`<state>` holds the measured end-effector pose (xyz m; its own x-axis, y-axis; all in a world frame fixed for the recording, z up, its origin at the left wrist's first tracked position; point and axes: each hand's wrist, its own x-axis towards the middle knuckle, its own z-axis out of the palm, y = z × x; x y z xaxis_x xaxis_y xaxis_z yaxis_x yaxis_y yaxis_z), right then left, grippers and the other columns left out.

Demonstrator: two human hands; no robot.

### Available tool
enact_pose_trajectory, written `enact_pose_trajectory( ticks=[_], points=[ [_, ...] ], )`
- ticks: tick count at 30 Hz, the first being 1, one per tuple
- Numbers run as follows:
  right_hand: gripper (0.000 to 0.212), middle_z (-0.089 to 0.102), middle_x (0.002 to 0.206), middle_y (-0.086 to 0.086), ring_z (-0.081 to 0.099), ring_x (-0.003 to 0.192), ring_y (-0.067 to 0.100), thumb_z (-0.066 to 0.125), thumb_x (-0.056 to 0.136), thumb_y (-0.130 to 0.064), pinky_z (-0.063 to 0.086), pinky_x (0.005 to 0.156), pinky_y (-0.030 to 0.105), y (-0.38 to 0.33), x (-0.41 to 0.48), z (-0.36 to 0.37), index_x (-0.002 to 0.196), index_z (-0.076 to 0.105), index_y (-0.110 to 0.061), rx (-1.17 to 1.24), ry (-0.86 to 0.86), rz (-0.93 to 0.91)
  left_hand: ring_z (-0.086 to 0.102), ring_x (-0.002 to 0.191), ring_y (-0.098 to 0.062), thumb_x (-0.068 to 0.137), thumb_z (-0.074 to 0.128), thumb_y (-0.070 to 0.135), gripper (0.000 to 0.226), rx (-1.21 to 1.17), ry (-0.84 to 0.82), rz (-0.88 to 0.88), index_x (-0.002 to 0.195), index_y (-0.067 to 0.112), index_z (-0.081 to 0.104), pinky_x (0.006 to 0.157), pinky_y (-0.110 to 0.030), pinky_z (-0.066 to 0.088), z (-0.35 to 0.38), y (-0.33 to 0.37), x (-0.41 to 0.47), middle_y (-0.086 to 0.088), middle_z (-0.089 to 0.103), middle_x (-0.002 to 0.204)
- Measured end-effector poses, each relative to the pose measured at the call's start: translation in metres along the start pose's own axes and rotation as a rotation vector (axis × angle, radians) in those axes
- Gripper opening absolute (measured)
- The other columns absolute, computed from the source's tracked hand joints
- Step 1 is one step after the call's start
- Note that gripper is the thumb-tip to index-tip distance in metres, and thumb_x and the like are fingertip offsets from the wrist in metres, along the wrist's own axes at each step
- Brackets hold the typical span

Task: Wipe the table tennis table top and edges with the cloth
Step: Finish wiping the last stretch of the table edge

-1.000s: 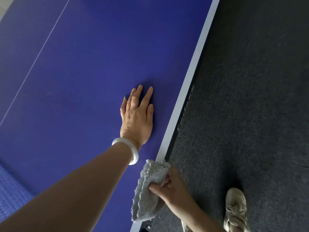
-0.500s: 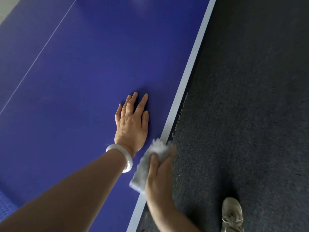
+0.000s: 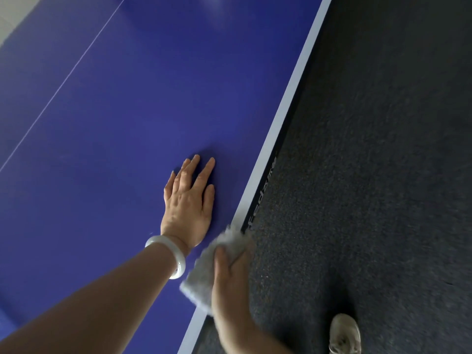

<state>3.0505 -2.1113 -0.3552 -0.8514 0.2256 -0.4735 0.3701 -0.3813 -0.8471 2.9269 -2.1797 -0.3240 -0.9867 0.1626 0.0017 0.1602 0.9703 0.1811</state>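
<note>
Blue table (image 3: 153,98), left hand (image 3: 189,203) flat, cloth (image 3: 204,272)

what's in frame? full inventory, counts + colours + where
table: 1, blue top with white edge stripe and a thin white line, fills the left and centre
cloth: 1, grey, on the table's edge at lower centre
carpet: 1, dark grey, right side
floor patch: 1, pale, top left corner
bangle: 1, white, on the left wrist
shoe: 1, beige, on the carpet at lower right
left hand: 1, flat on the table, empty
right hand: 1, on the cloth at the edge
</note>
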Motion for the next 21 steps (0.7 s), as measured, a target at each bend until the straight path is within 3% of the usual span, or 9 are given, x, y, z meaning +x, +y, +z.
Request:
enact_pose_trajectory(
  ticks=[2, 5, 7, 9, 13, 15, 18, 21],
  points=[
    [0.054, 0.038, 0.153, 0.005, 0.045, 0.133, 0.007, 0.049, 0.104, -0.025, 0.033, 0.107, 0.008, -0.030, 0.055, -0.012, 0.150, 0.022, -0.019, 0.049, 0.010, -0.031, 0.010, 0.151, -0.017, 0.102, 0.023, 0.036, 0.054, 0.003, 0.002, 0.001, 0.156, 0.029, 0.026, 0.124, -0.036, 0.002, 0.001, -0.001, 0.000, -0.002, 0.020, 0.163],
    [0.031, 0.059, 0.127, -0.001, 0.061, 0.110, 0.003, 0.041, 0.106, -0.029, 0.046, 0.089, 0.009, -0.076, 0.112, -0.025, 0.137, 0.039, -0.022, 0.188, 0.003, -0.032, 0.010, 0.151, -0.016, 0.103, 0.023, 0.036, 0.053, 0.005, 0.002, -0.004, 0.156, 0.031, 0.026, 0.124, -0.035, 0.001, 0.002, -0.001, 0.000, -0.001, 0.020, 0.163],
    [0.035, 0.059, 0.130, 0.003, 0.061, 0.116, 0.011, 0.040, 0.107, -0.029, 0.047, 0.098, 0.019, -0.071, 0.113, -0.024, 0.139, 0.043, -0.017, 0.208, 0.079, -0.022, 0.010, 0.151, -0.015, 0.103, 0.023, 0.037, 0.053, 0.004, 0.005, -0.009, 0.156, 0.031, 0.026, 0.123, -0.034, 0.000, 0.002, -0.001, 0.001, -0.001, 0.020, 0.163],
    [0.043, 0.052, 0.143, 0.010, 0.055, 0.128, 0.020, 0.041, 0.107, -0.026, 0.039, 0.112, 0.031, -0.046, 0.083, -0.017, 0.147, 0.040, -0.011, 0.147, 0.131, 0.033, 0.010, 0.151, -0.015, 0.102, 0.022, 0.037, 0.053, 0.002, 0.003, -0.014, 0.155, 0.031, 0.026, 0.123, -0.034, -0.001, 0.001, -0.001, 0.001, -0.001, 0.020, 0.163],
    [0.073, 0.041, 0.153, 0.001, 0.042, 0.137, 0.008, 0.046, 0.095, -0.058, 0.029, 0.115, 0.019, -0.013, 0.002, -0.013, 0.152, 0.031, -0.014, 0.042, -0.025, 0.173, 0.011, 0.151, -0.016, 0.102, 0.018, 0.040, 0.055, 0.019, -0.002, -0.010, 0.155, 0.030, 0.027, 0.124, -0.037, 0.002, 0.001, 0.000, 0.002, -0.002, 0.022, 0.162],
    [0.084, 0.045, 0.151, 0.008, 0.048, 0.136, 0.014, 0.054, 0.089, -0.059, 0.032, 0.117, 0.029, -0.020, 0.002, -0.012, 0.153, 0.029, -0.010, 0.017, -0.073, 0.171, 0.012, 0.151, -0.017, 0.101, 0.017, 0.041, 0.056, 0.019, -0.008, -0.012, 0.155, 0.030, 0.027, 0.124, -0.040, 0.004, 0.000, 0.000, 0.002, -0.002, 0.023, 0.162],
    [0.062, 0.054, 0.141, 0.014, 0.058, 0.124, 0.018, 0.057, 0.098, -0.033, 0.043, 0.111, 0.035, -0.049, 0.070, -0.011, 0.149, 0.033, -0.009, 0.070, -0.016, 0.114, 0.013, 0.151, -0.018, 0.102, 0.019, 0.039, 0.055, 0.031, -0.029, -0.012, 0.156, 0.029, 0.026, 0.124, -0.041, 0.005, -0.001, -0.001, 0.002, -0.003, 0.022, 0.162],
    [0.050, 0.063, 0.127, 0.014, 0.066, 0.102, 0.013, 0.059, 0.099, -0.030, 0.052, 0.089, 0.017, -0.096, 0.154, -0.019, 0.140, 0.044, -0.005, 0.060, 0.117, 0.045, 0.009, 0.151, -0.018, 0.102, 0.019, 0.038, 0.056, 0.046, -0.049, -0.022, 0.156, 0.028, 0.025, 0.124, -0.041, 0.005, -0.001, 0.002, 0.004, -0.003, 0.020, 0.163]
  ],
)
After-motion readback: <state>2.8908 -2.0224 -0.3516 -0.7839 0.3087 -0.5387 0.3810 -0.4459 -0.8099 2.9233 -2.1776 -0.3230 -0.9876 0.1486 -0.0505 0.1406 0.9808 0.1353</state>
